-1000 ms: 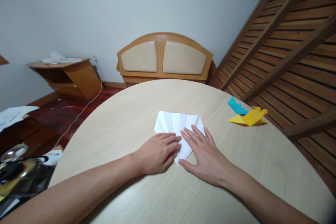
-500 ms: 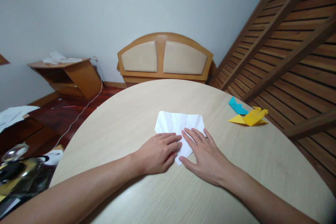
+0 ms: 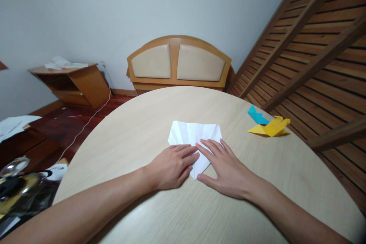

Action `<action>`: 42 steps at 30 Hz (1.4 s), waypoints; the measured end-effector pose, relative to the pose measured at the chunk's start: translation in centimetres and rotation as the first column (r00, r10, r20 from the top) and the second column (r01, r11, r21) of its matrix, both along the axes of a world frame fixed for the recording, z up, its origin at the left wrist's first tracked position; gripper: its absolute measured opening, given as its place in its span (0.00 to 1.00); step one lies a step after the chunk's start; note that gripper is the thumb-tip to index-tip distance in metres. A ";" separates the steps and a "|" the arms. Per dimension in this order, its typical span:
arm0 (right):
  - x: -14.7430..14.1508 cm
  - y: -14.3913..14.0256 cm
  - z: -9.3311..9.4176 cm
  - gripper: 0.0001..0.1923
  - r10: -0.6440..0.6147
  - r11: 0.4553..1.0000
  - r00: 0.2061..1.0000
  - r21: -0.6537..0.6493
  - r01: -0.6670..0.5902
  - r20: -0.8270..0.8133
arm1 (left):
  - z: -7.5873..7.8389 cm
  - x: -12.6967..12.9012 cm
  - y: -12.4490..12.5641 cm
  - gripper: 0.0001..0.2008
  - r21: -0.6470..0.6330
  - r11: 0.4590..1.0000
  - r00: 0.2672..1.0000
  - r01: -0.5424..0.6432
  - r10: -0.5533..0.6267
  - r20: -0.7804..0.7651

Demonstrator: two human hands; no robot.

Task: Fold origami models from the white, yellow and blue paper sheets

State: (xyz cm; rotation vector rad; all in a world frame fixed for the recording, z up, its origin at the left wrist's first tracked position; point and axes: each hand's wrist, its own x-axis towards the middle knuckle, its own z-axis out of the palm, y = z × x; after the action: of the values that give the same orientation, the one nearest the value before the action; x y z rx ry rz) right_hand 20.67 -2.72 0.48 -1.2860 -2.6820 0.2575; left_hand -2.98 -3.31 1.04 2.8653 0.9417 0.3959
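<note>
my right hand [image 3: 228, 169] has slid slightly left along the folded white paper [image 3: 194, 137], fingers spread flat beside my flat left hand [image 3: 171, 166], so the crease is being pressed on the bench [image 3: 143, 129].

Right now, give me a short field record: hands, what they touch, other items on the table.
left hand: palm down, flat on the white paper's near left part
right hand: palm down, fingers spread on its near right part
white paper: folded and creased, flat on the table, far edge uncovered
table: round, light wood
other paper: yellow folded piece and blue folded piece near the right edge, apart from the hands
</note>
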 end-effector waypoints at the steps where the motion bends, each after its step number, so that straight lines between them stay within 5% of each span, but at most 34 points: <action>1: 0.0 0.0 0.0 0.43 -0.005 1.000 1.000 0.005 0.005 0.000 | 0.0 0.0 0.0 0.21 0.000 1.000 1.000 -0.002 0.002 -0.004; 13: -0.5 -0.1 -0.1 0.39 -0.021 0.999 0.999 0.041 0.022 -0.035 | 0.1 0.0 0.1 0.23 -0.026 1.000 0.999 -0.016 0.015 -0.040; 26: -0.6 2.4 -0.4 0.09 -0.109 0.989 0.917 0.052 0.139 -0.383 | -0.1 0.2 -0.3 0.21 -0.011 0.999 0.999 -0.041 0.041 0.018; 42: -1.0 2.6 -0.5 0.10 -0.134 0.987 0.920 0.036 0.158 -0.368 | 0.0 0.5 -0.7 0.19 -0.014 0.998 0.998 -0.067 0.067 0.013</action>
State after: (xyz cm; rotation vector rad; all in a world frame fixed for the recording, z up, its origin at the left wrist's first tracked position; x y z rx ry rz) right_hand 19.63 -0.09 0.01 -1.2683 -2.2540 0.3487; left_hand -2.53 -4.05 1.07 2.8217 1.0361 0.4125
